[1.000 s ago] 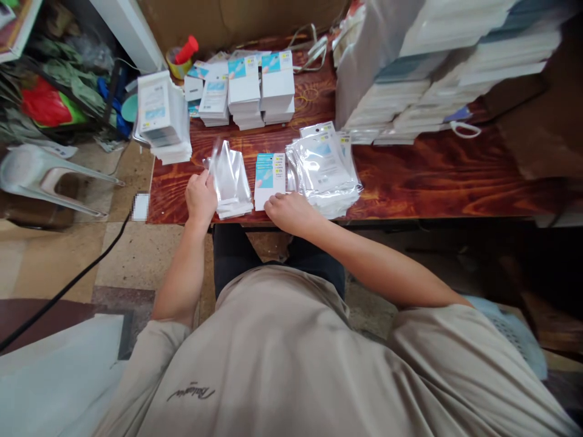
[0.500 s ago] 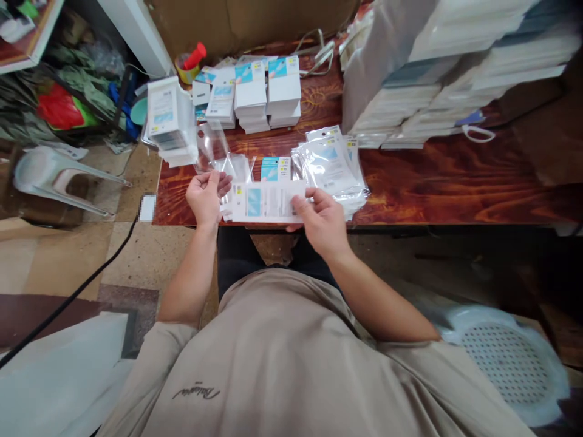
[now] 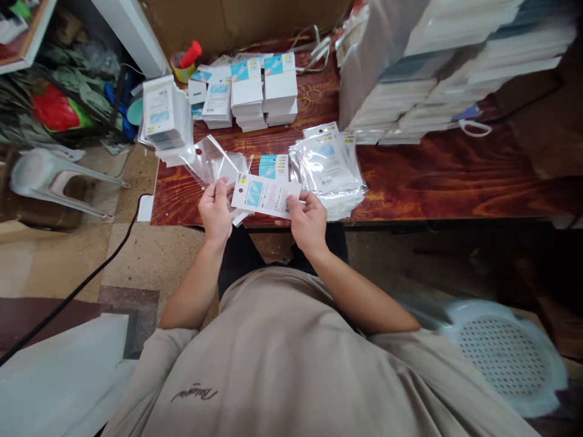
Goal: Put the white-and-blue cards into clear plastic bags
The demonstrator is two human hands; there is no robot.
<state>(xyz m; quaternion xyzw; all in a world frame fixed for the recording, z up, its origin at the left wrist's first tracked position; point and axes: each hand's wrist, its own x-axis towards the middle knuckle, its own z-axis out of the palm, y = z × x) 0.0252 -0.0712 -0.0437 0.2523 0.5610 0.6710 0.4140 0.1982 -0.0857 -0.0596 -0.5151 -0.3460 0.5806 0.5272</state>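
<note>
A white printed card (image 3: 266, 195) with a blue picture is held near the table's front edge. My right hand (image 3: 307, 220) pinches its right end between thumb and fingers. At the card's left end, my left hand (image 3: 217, 209) has its thumb and fingers closed on a clear plastic bag (image 3: 210, 159), which spreads up and left over the table. Behind the card lie small blue and white cards (image 3: 273, 166). Just right of them is a pile of clear bags with cards inside (image 3: 325, 167).
Stacks of white cards (image 3: 246, 97) stand at the back of the red-brown wooden table (image 3: 437, 176), with another stack (image 3: 166, 115) at the left. Tall stacks of packets (image 3: 401, 103) rise at the back right. A stool (image 3: 505, 358) stands at the lower right.
The card has turned from blurred and level to slightly tilted, its print now readable. My left hand has moved right and my right hand slightly left. The clear bag has swung lower and left.
</note>
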